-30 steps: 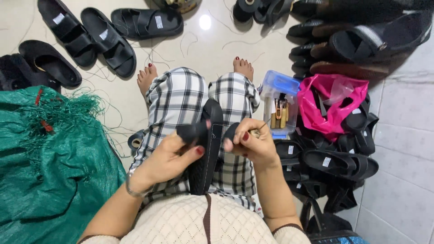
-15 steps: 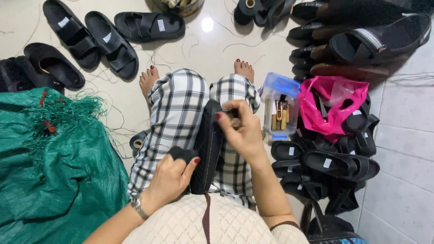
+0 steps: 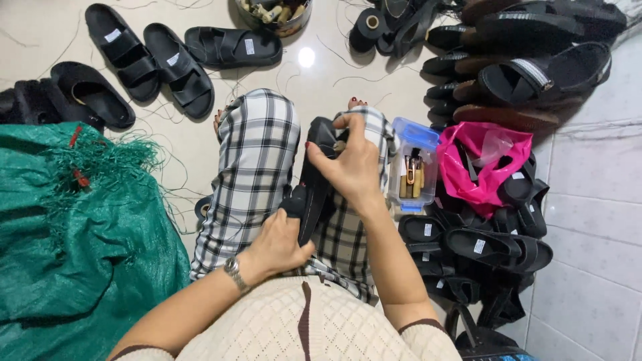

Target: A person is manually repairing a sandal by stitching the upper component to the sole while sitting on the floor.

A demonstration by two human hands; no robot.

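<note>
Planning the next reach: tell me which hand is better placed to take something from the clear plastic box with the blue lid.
Right. The right hand grips the top end of the black sandal directly beside the clear plastic box with the blue lid. The left hand holds the sandal's lower end over the lap, farther away.

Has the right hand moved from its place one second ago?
Yes. The right hand has gone forward along the black sandal to its far end, level with the clear plastic box.
</note>
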